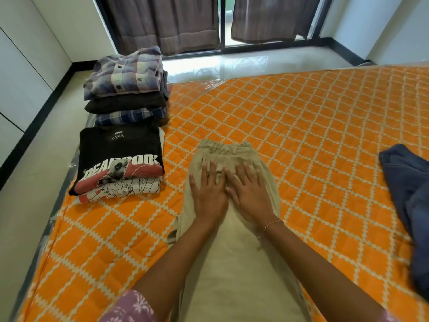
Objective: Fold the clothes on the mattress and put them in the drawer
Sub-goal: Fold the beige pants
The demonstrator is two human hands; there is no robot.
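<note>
Near the front edge of the orange mattress (pixel 301 126), beige trousers (pixel 232 263) are lying lengthwise, and the left hand (pixel 209 194) and right hand (pixel 249 194) are pressing them flat, fingers straight, gripping nothing. Two folded piles (pixel 123 126) are sitting along the left edge, and a blue garment (pixel 408 194) is lying at the right edge.

Two folded stacks (pixel 123 122), two loose garments (pixel 232 252), two hands (pixel 209 194).

You are looking at a mattress (pixel 301 135) showing orange with a white lattice, and beige trousers (pixel 232 252) lying on it. A black printed T-shirt (pixel 118 156), a purple plaid shirt (pixel 125 70) and a navy garment (pixel 408 194) are showing too.
</note>
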